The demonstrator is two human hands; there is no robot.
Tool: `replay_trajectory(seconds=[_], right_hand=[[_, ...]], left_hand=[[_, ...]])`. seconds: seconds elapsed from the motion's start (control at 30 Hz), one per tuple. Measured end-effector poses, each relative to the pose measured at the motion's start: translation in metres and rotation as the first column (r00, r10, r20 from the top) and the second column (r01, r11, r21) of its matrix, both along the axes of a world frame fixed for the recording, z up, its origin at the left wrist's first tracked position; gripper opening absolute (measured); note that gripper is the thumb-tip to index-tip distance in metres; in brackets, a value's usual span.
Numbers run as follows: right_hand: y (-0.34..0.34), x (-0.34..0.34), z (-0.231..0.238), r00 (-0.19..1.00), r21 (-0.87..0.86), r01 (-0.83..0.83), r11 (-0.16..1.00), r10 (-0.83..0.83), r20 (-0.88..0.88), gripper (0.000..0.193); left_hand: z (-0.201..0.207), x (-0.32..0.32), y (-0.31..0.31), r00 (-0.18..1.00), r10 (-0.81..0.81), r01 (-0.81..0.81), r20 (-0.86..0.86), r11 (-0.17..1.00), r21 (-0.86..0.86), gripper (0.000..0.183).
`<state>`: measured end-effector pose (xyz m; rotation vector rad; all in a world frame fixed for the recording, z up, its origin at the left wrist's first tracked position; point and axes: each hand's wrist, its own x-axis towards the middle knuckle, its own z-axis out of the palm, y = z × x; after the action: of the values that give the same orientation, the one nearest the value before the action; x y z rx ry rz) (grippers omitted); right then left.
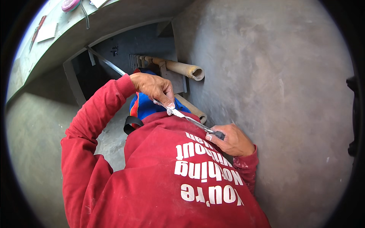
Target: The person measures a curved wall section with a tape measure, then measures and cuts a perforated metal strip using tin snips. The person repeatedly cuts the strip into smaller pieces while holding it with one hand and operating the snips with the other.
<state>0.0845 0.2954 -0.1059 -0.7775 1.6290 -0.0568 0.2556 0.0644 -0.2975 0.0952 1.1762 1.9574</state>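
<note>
A slim metal tool (pixel 198 124) stretches at a slant across the front of my red sweatshirt, with both of my hands on it. My left hand (pixel 154 89) pinches its upper left part, where a white-smeared piece (pixel 176 113) shows at the fingertips. White residue coats those fingers. At the lower right, my right hand (pixel 231 140) grips the tool near its dark end (pixel 219 135), the thumb pressed along it. The exact kind of tool cannot be made out. White specks mark the right fingers and cuff too.
Tan tubes (pixel 193 71) jut out ahead beside a smooth grey wall (pixel 273 98) on the right. A metal bar (pixel 106 62) slants behind my left wrist. On a ledge (pixel 34 62) at upper left lie a red-handled tool (pixel 38 30), a flat tile-like piece (pixel 48 32) and a pink object (pixel 69 4).
</note>
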Motion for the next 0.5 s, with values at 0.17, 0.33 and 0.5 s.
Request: replay_trajectory(seconds=[0.17,0.33,0.5], right_hand=[[0.0019,-0.0009,-0.0008,1.0,0.012,-0.019,1.0,0.019,-0.001,0.034],[0.0004,-0.0003,0.0008,1.0,-0.021,-0.008,1.0,0.008,0.003,0.035],[0.0043,-0.0004,-0.0009,1.0,-0.043,-0.003,0.999,0.003,-0.006,0.036]], left_hand=[[0.0023,0.0009,-0.0004,1.0,0.001,-0.001,0.019,1.0,-0.003,0.038],[0.0036,0.0002,-0.0006,1.0,-0.011,0.011,-0.008,1.0,-0.013,0.038],[0.0048,0.0012,-0.0002,1.0,0.009,-0.009,-0.021,1.0,-0.012,0.038]])
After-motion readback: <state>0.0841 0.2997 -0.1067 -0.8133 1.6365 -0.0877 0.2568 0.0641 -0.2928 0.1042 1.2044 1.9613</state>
